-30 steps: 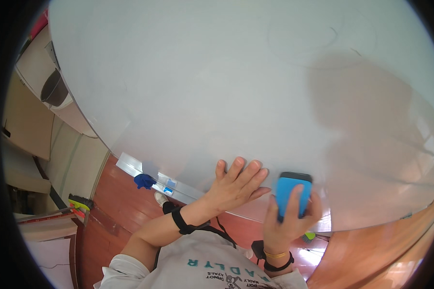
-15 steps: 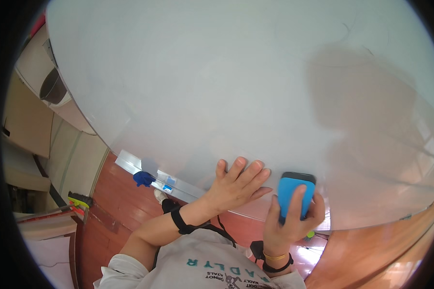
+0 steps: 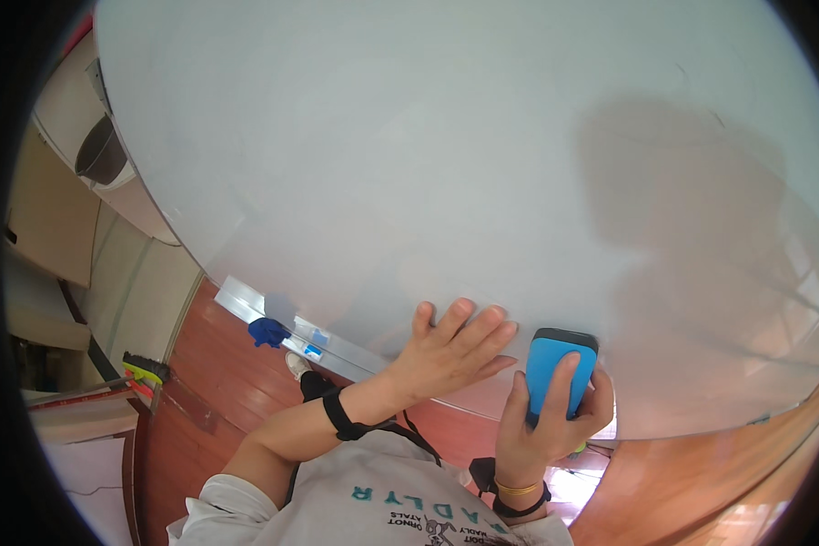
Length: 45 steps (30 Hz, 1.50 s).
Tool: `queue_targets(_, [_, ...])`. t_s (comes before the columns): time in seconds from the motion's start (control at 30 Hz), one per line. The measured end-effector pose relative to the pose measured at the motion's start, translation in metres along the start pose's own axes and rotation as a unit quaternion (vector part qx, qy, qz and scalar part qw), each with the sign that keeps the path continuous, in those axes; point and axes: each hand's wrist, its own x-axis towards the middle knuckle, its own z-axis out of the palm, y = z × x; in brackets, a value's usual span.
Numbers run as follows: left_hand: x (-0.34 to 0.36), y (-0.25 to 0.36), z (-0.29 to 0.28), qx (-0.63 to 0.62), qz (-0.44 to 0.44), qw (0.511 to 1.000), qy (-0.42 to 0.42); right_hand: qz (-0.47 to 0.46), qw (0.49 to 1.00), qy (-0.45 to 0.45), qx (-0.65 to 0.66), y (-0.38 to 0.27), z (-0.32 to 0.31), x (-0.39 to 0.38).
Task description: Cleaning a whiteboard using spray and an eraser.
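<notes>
A whiteboard [image 3: 382,164] fills most of the view, with a few faint dark strokes toward its upper right. Near its lower edge my right hand [image 3: 555,419] grips a whiteboard eraser [image 3: 555,369] with a blue back and a dark pad, its pad side toward the board. Left of the eraser, my left hand [image 3: 450,355] has its fingers spread at the board surface and holds nothing. Whether its fingertips press on the board is hard to tell.
A silver tray [image 3: 350,359] runs along the board's lower edge, bearing a crumpled dark blue cloth [image 3: 267,332]. At the left stand a dark bucket [image 3: 102,150] and a green-and-red broom [image 3: 146,369]. An orange curtain [image 3: 701,482] hangs at lower right.
The view has shifted slightly, so the board's faint strokes appear farther right and lower. Both hands keep nearly the same pose; the eraser stays in my right hand.
</notes>
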Motion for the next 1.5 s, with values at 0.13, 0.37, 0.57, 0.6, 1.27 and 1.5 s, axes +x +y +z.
queue_targets(0.13, [0.001, 0.000, 0.001, 0.002, 0.004, 1.000, -0.003, -0.004, 1.000, 0.008, 0.014, 0.004, -0.003, 0.003])
queue_targets(0.37, [-0.001, -0.001, -0.002, -0.001, -0.001, 1.000, -0.012, -0.013, 1.000, -0.016, 0.015, 0.006, -0.002, 0.001])
queue_targets(0.57, [0.003, 0.003, 0.000, 0.000, 0.006, 1.000, -0.009, -0.008, 1.000, -0.022, 0.018, -0.001, 0.001, -0.003])
queue_targets(0.6, [0.001, 0.002, 0.000, 0.003, 0.000, 1.000, -0.010, -0.006, 1.000, -0.023, 0.018, 0.000, 0.000, -0.003])
queue_targets(1.27, [-0.001, 0.001, -0.001, -0.011, 0.003, 1.000, -0.020, -0.003, 0.994, -0.022, 0.111, 0.006, 0.008, -0.010])
queue_targets(1.5, [0.000, 0.002, -0.005, 0.009, 0.004, 1.000, -0.012, 0.012, 0.996, 0.041, 0.080, 0.007, 0.012, -0.008])
